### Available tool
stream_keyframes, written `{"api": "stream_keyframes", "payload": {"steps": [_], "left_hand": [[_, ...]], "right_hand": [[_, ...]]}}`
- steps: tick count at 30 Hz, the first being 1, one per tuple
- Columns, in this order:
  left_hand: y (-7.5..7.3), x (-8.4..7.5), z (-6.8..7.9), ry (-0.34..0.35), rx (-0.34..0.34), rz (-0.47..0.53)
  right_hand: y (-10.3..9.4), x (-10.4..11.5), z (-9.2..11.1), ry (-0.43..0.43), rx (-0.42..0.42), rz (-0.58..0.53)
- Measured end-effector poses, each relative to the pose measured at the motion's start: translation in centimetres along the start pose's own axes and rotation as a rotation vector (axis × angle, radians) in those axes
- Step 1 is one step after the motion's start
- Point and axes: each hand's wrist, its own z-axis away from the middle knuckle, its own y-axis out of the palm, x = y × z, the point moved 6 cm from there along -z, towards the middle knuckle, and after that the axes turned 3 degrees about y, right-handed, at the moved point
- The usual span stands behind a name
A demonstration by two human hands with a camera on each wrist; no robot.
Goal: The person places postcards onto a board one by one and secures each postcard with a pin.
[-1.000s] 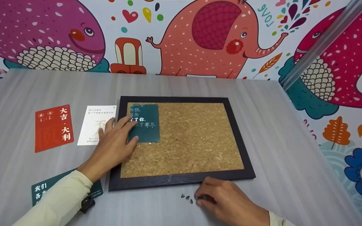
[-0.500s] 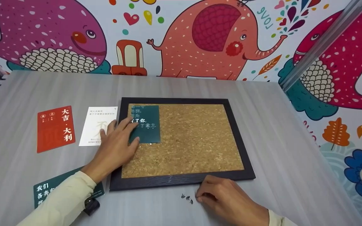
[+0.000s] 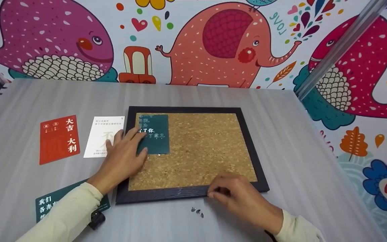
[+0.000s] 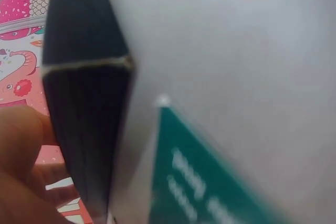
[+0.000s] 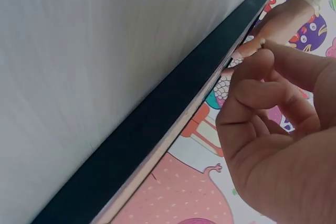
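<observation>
A dark-framed cork board (image 3: 200, 151) lies in the middle of the table in the head view. On its upper left part sits a dark green card (image 3: 159, 144) with pale writing. My left hand (image 3: 123, 158) reaches over the left frame edge and rests its spread fingertips on this card, covering its left side. Over the board's front edge, my right hand (image 3: 240, 198) pinches a thumbtack (image 5: 262, 42) between thumb and forefinger; only its small tip shows in the right wrist view. Several more thumbtacks (image 3: 198, 212) lie on the table just in front of the board.
Left of the board lie a white card (image 3: 99, 134), partly behind my left hand, and a red card (image 3: 58, 141). Another dark green card (image 3: 49, 203) lies nearer me, partly under my left sleeve (image 3: 67, 210). A wall with painted animals (image 3: 217, 43) bounds the table behind.
My right hand has lifted away from the thumbtacks on the table and moved forward over the board's front edge, pinching one. The left hand stays on the green card.
</observation>
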Motion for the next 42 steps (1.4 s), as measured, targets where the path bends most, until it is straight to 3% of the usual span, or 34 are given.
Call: {"api": "stream_keyframes", "payload": {"steps": [7,16,27,42], "left_hand": [[-0.1,-0.1,0.0,-0.002,0.005,-0.044],[-0.1,-0.7,0.1,0.033,-0.022,-0.063],[-0.1,-0.7,0.1,0.026,-0.006,-0.076],[-0.1,-0.7,0.1,0.028,-0.017,-0.098]], "right_hand": [[-0.1,-0.8,-2.6,0.088,-0.013,-0.077],[-0.4,-1.0,-5.4,0.098,-0.049,-0.151],[-0.6,-1.7,-8.3,0.098,-0.094,-0.178],[-0.5,-2.7,-10.5,0.221,-0.096,-0.291]]}}
